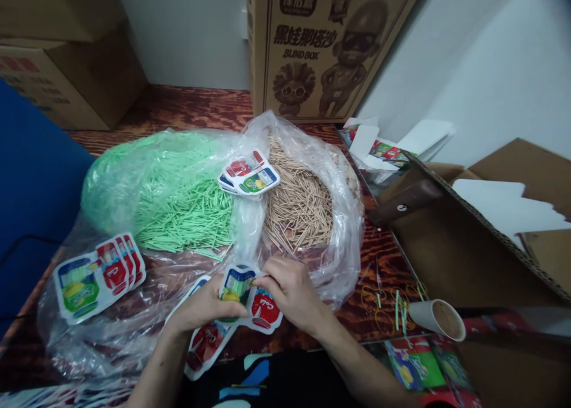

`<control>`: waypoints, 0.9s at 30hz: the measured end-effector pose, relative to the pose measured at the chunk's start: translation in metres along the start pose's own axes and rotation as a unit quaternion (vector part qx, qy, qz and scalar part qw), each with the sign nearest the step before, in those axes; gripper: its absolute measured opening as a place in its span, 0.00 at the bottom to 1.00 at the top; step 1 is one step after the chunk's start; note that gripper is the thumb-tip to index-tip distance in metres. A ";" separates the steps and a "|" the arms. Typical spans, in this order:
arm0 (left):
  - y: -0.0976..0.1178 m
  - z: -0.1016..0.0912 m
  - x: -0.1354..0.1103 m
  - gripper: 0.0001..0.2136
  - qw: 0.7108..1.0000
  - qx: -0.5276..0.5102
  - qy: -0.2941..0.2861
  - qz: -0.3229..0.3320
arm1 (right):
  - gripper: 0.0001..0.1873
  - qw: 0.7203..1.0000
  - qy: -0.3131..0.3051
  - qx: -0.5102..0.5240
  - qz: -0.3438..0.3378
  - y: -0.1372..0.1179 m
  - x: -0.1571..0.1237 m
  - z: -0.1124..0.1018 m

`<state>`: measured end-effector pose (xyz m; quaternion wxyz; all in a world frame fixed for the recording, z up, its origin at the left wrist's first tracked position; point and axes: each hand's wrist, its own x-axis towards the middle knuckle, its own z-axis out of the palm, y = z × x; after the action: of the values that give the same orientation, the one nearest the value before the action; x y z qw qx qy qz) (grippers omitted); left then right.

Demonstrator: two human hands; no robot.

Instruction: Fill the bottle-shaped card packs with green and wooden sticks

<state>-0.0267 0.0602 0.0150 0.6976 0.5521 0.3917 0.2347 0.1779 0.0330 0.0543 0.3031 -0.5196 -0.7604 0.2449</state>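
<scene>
Holding a printed card (266, 311) above the desk (388, 256), the left hand (200, 304) clamps its fingers on one end; the right hand's (292, 288) fingers pinch together at its middle. Likely light, slick and easily creased, it suits an edge grip.

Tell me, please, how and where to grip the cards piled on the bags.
Probably pinch the pile of cards by its near edge, above and below, from the person's side: it rests on the plastic bags, top uncovered, with that edge facing the person.
</scene>
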 end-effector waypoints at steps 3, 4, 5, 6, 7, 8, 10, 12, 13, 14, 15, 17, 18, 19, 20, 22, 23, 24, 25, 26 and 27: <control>0.000 0.010 0.008 0.09 0.998 0.041 0.043 0.020 | 0.15 0.999 0.023 0.015 0.023 0.006 0.000 -0.002; -0.002 0.014 0.010 0.08 0.997 0.048 0.057 0.027 | 0.13 0.998 0.027 0.028 0.040 0.008 0.000 -0.003; -0.003 0.018 0.012 0.08 0.996 0.052 0.072 0.033 | 0.12 0.997 0.029 0.038 0.054 0.011 0.000 -0.004; -0.005 0.021 0.014 0.08 0.994 0.054 0.089 0.041 | 0.12 0.997 0.029 0.044 0.062 0.013 -0.001 -0.005; -0.007 0.024 0.015 0.07 0.991 0.056 0.107 0.050 | 0.12 0.997 0.030 0.043 0.062 0.015 -0.002 -0.005; -0.009 0.028 0.016 0.07 0.989 0.056 0.127 0.059 | 0.13 0.997 0.034 0.036 0.057 0.016 -0.002 -0.005; -0.011 0.035 0.018 0.06 0.982 0.050 0.162 0.079 | 0.16 0.998 0.051 0.013 0.041 0.018 -0.003 -0.003; -0.011 0.044 0.020 0.07 0.976 0.033 0.194 0.090 | 0.18 0.996 0.080 -0.011 0.026 0.019 -0.004 0.000; -0.010 0.048 0.021 0.08 0.974 0.021 0.207 0.091 | 0.18 0.995 0.096 -0.021 0.022 0.020 -0.004 0.001; -0.009 0.052 0.021 0.09 0.972 0.009 0.217 0.089 | 0.18 0.993 0.111 -0.030 0.017 0.021 -0.004 0.003; -0.008 0.056 0.022 0.09 0.972 0.000 0.222 0.081 | 0.19 0.991 0.125 -0.038 0.012 0.022 -0.004 0.005; -0.007 0.061 0.023 0.11 0.973 -0.007 0.224 0.056 | 0.19 0.988 0.146 -0.047 -0.001 0.023 -0.004 0.009; -0.007 0.063 0.023 0.11 0.973 -0.008 0.226 0.042 | 0.19 0.987 0.153 -0.047 -0.006 0.023 -0.005 0.010; -0.007 0.065 0.024 0.11 0.972 -0.010 0.231 0.028 | 0.20 0.986 0.158 -0.044 -0.008 0.024 -0.005 0.012; -0.008 0.066 0.025 0.11 0.971 -0.012 0.240 0.017 | 0.20 0.987 0.158 -0.034 -0.005 0.025 -0.006 0.012; -0.009 0.067 0.026 0.11 0.966 -0.022 0.256 0.007 | 0.19 0.991 0.133 0.011 0.015 0.030 -0.005 0.009; -0.009 0.067 0.026 0.11 0.965 -0.028 0.261 0.005 | 0.19 0.993 0.110 0.043 0.030 0.035 -0.003 0.005; -0.010 0.067 0.026 0.11 0.964 -0.034 0.263 0.005 | 0.18 0.992 0.091 0.074 0.047 0.043 0.000 -0.002; -0.010 0.066 0.025 0.11 0.964 -0.043 0.263 0.005 | 0.17 0.991 0.074 0.094 0.067 0.054 0.005 -0.010; -0.011 0.066 0.024 0.11 0.964 -0.056 0.262 0.002 | 0.17 0.988 0.077 0.098 0.090 0.066 0.010 -0.020; -0.010 0.065 0.023 0.11 0.963 -0.071 0.260 -0.002 | 0.17 0.983 0.114 0.062 0.129 0.080 0.016 -0.031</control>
<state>0.0386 0.0366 0.0039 0.6095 0.4201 0.5432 0.3962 0.2468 0.0772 0.0238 0.3848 -0.6181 -0.6309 0.2679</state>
